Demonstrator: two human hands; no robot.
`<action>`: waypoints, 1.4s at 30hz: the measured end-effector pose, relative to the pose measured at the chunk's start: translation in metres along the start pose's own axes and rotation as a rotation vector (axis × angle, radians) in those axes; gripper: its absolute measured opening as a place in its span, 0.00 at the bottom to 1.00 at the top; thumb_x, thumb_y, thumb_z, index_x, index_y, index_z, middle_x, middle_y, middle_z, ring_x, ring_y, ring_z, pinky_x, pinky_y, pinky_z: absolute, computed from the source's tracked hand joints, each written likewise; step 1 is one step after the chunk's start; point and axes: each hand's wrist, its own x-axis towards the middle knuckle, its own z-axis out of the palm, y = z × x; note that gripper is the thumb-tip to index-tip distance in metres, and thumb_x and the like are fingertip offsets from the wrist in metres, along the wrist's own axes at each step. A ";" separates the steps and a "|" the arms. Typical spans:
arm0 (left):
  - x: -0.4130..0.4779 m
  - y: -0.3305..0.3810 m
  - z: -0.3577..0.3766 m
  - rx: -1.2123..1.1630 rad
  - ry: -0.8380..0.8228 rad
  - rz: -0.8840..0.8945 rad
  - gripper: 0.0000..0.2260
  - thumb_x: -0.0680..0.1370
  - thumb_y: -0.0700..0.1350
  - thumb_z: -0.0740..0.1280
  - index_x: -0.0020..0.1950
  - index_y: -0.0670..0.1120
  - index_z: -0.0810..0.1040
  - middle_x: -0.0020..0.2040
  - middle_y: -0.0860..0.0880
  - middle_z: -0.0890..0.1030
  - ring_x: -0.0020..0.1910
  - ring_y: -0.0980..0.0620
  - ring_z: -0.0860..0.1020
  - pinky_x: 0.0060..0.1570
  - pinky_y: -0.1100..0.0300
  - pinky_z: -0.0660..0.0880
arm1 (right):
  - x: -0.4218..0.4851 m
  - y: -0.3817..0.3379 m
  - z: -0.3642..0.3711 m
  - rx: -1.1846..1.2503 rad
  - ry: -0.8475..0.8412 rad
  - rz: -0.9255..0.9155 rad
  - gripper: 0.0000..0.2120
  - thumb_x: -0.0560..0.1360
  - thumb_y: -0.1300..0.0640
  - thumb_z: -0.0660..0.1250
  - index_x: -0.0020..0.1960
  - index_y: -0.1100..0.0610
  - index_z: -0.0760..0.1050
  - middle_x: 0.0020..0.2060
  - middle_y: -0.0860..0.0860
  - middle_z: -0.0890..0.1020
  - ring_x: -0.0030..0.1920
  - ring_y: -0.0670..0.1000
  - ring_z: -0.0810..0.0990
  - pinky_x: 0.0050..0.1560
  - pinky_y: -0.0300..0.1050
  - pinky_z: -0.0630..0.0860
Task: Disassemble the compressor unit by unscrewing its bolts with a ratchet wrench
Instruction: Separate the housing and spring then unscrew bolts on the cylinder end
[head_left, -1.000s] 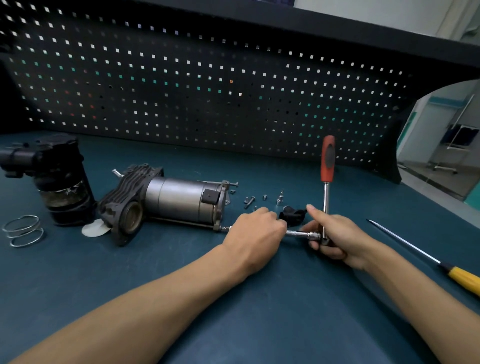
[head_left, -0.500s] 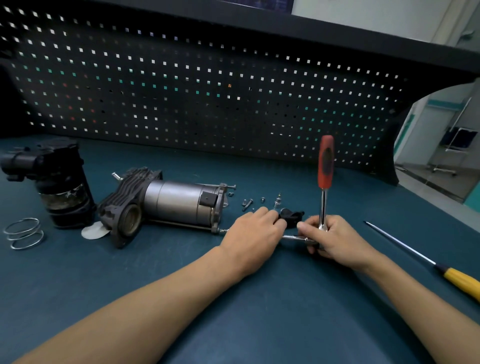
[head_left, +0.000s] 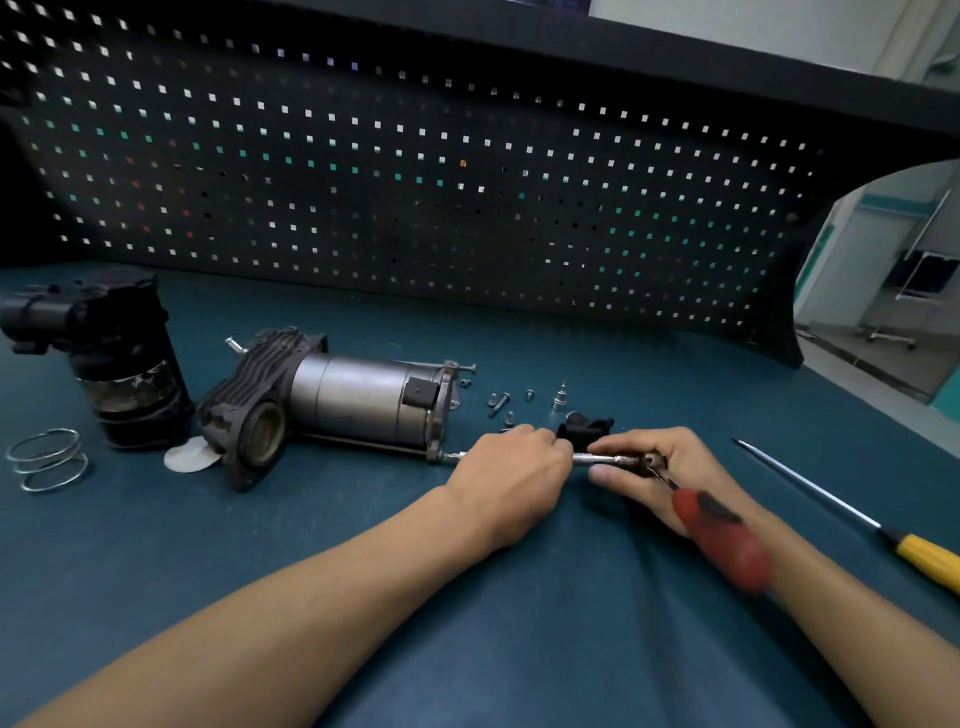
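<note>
Compressor unit: on its side on the bench, left of my hands; heavy metal and round, so it may roll. I'd brace its finned head.
Ratchet wrench: stiff steel; red handle blurred, angled toward me, gives leverage.
Left hand: fingers curled round the extension bar beside the bolt.
Right hand: fingers pinch the wrench head.
Bolt: small, probably slick, at the end plate's lower corner.

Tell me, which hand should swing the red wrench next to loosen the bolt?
Right. The right hand holds the red-handled metal ratchet wrench at its head. The left hand grips the thin silver extension bar near the grey cylindrical compressor unit, probably steadying it.
</note>
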 end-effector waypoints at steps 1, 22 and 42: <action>0.001 0.000 -0.001 0.004 -0.014 -0.003 0.06 0.81 0.38 0.56 0.55 0.43 0.71 0.54 0.44 0.76 0.55 0.41 0.74 0.39 0.50 0.65 | 0.000 -0.003 0.000 0.013 -0.022 0.052 0.07 0.68 0.44 0.76 0.46 0.39 0.85 0.38 0.42 0.86 0.36 0.38 0.81 0.38 0.30 0.74; 0.001 -0.002 -0.005 0.000 0.179 0.023 0.02 0.78 0.44 0.63 0.49 0.46 0.73 0.46 0.48 0.78 0.48 0.43 0.76 0.34 0.52 0.62 | 0.009 -0.026 -0.008 0.574 -0.124 0.876 0.19 0.72 0.40 0.70 0.38 0.55 0.69 0.24 0.53 0.69 0.16 0.45 0.57 0.19 0.31 0.53; 0.002 -0.008 0.008 -0.094 -0.047 0.085 0.11 0.85 0.51 0.52 0.58 0.47 0.69 0.54 0.48 0.75 0.54 0.46 0.73 0.50 0.46 0.74 | 0.001 -0.001 -0.005 -0.203 0.042 -0.113 0.08 0.71 0.47 0.77 0.48 0.48 0.86 0.38 0.40 0.84 0.42 0.41 0.82 0.45 0.30 0.73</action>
